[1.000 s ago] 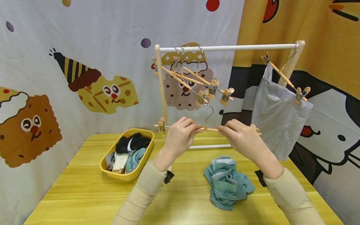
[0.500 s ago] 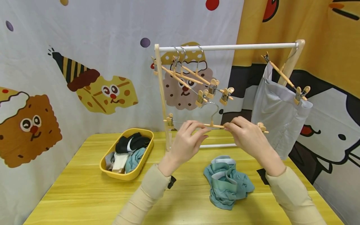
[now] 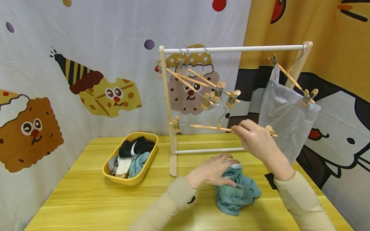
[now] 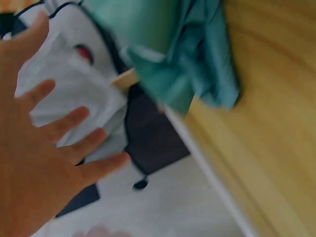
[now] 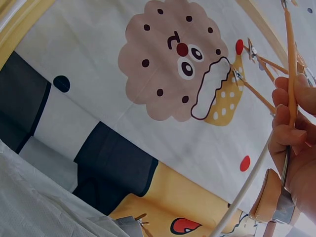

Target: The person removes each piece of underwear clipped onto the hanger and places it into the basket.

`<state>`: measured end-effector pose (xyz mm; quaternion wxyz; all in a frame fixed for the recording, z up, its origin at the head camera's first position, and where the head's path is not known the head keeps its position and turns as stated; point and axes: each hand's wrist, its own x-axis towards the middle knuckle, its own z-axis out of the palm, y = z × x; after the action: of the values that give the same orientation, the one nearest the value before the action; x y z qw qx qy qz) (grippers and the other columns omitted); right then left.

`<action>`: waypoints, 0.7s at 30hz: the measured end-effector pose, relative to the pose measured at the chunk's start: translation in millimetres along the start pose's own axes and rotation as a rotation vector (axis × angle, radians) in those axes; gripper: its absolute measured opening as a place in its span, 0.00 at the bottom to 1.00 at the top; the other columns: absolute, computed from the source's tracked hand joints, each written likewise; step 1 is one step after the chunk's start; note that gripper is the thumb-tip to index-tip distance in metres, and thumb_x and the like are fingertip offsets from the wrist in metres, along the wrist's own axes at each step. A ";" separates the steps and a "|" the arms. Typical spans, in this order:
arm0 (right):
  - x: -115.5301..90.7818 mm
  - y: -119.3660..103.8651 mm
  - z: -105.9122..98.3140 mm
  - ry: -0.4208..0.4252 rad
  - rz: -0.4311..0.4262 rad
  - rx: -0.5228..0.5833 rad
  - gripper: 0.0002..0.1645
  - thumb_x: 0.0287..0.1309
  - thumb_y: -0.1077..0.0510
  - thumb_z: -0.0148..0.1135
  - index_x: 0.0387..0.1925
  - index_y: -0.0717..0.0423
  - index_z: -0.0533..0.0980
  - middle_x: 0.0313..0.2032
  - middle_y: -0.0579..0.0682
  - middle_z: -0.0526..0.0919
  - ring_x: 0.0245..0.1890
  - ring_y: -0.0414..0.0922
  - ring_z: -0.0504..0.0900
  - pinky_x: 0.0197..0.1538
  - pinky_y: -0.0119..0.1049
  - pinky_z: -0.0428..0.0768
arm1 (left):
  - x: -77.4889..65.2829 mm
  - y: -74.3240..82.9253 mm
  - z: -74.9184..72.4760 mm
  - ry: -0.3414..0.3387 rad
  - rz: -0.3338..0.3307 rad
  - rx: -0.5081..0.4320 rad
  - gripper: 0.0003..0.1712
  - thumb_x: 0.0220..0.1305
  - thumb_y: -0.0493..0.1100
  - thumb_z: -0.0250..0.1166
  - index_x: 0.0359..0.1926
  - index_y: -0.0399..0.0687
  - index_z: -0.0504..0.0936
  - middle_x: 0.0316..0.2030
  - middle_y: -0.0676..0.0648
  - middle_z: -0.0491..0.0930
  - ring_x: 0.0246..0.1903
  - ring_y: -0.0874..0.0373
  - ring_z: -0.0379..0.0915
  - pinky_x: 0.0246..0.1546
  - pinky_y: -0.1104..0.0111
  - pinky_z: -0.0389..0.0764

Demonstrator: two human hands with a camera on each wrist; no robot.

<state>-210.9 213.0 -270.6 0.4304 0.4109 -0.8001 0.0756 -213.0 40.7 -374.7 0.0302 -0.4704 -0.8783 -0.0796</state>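
Observation:
My right hand (image 3: 257, 141) pinches the bar of a clip hanger (image 3: 208, 127) right of its hook and holds it up, nearly level, in front of the rack. In the right wrist view the fingers (image 5: 291, 133) curl round the hanger bar (image 5: 292, 64). My left hand (image 3: 212, 171) is over the left side of a crumpled teal garment (image 3: 245, 189) with an elastic waistband, on the table. Its fingers are spread. The left wrist view shows the hand (image 4: 54, 148) beside the teal cloth (image 4: 163, 69), gripping nothing; contact is unclear in the head view.
A rack with a white rail (image 3: 245, 48) stands at the back. Several clip hangers (image 3: 199, 77) hang on its left; light grey shorts (image 3: 286, 115) hang on its right. A yellow basket (image 3: 130, 182) of folded clothes sits on the table (image 3: 101, 205), left.
My left hand has let go of the hanger and come down to the teal garment, fingers spread. My right hand still holds the hanger, which has shifted slightly right and up.

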 end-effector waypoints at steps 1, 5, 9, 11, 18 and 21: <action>-0.3 0.1 -0.1 0.003 -0.002 -0.001 0.24 0.71 0.53 0.43 0.33 0.63 0.81 0.25 0.53 0.78 0.26 0.46 0.76 0.26 0.36 0.78 | 3.7 3.1 5.3 -0.070 -0.025 -0.018 0.44 0.55 0.71 0.60 0.70 0.66 0.58 0.70 0.50 0.58 0.70 0.53 0.55 0.64 0.59 0.70; -1.0 0.3 -0.6 0.011 -0.004 -0.007 0.29 0.72 0.50 0.38 0.32 0.63 0.81 0.25 0.52 0.77 0.26 0.45 0.76 0.25 0.35 0.77 | 16.4 14.8 24.3 -0.281 -0.090 -0.027 0.52 0.48 0.76 0.61 0.71 0.81 0.47 0.75 0.57 0.42 0.75 0.52 0.40 0.65 0.49 0.66; -1.0 0.2 -0.9 0.016 -0.009 -0.006 0.28 0.72 0.50 0.39 0.32 0.63 0.82 0.25 0.52 0.77 0.26 0.45 0.76 0.25 0.35 0.77 | 26.2 22.5 38.5 -0.384 -0.114 0.018 0.56 0.41 0.78 0.63 0.69 0.88 0.42 0.75 0.61 0.36 0.76 0.52 0.37 0.66 0.47 0.63; -1.2 0.2 -1.0 0.018 -0.011 -0.005 0.28 0.72 0.50 0.40 0.32 0.63 0.82 0.25 0.52 0.78 0.26 0.45 0.76 0.25 0.35 0.78 | 30.5 24.6 43.4 -0.412 -0.141 0.043 0.57 0.40 0.78 0.63 0.69 0.90 0.42 0.75 0.62 0.37 0.76 0.52 0.37 0.65 0.46 0.63; -3.0 0.2 -2.4 0.014 -0.008 -0.003 0.26 0.72 0.51 0.42 0.32 0.63 0.82 0.25 0.52 0.78 0.26 0.45 0.77 0.26 0.36 0.78 | 39.7 23.7 53.4 -0.475 -0.273 0.072 0.52 0.39 0.78 0.65 0.66 0.94 0.49 0.74 0.64 0.45 0.74 0.54 0.42 0.60 0.51 0.72; -3.9 0.7 -3.2 0.008 -0.002 -0.006 0.21 0.70 0.54 0.47 0.32 0.63 0.82 0.25 0.52 0.78 0.26 0.46 0.77 0.26 0.36 0.79 | 39.9 22.0 55.1 -0.476 -0.287 0.079 0.47 0.43 0.75 0.65 0.65 0.90 0.55 0.72 0.64 0.50 0.73 0.56 0.46 0.61 0.60 0.72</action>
<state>-208.3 217.2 -271.4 0.4350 0.4102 -0.7981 0.0746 -215.7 94.7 -421.4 -0.1704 -0.3454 -0.9206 0.0640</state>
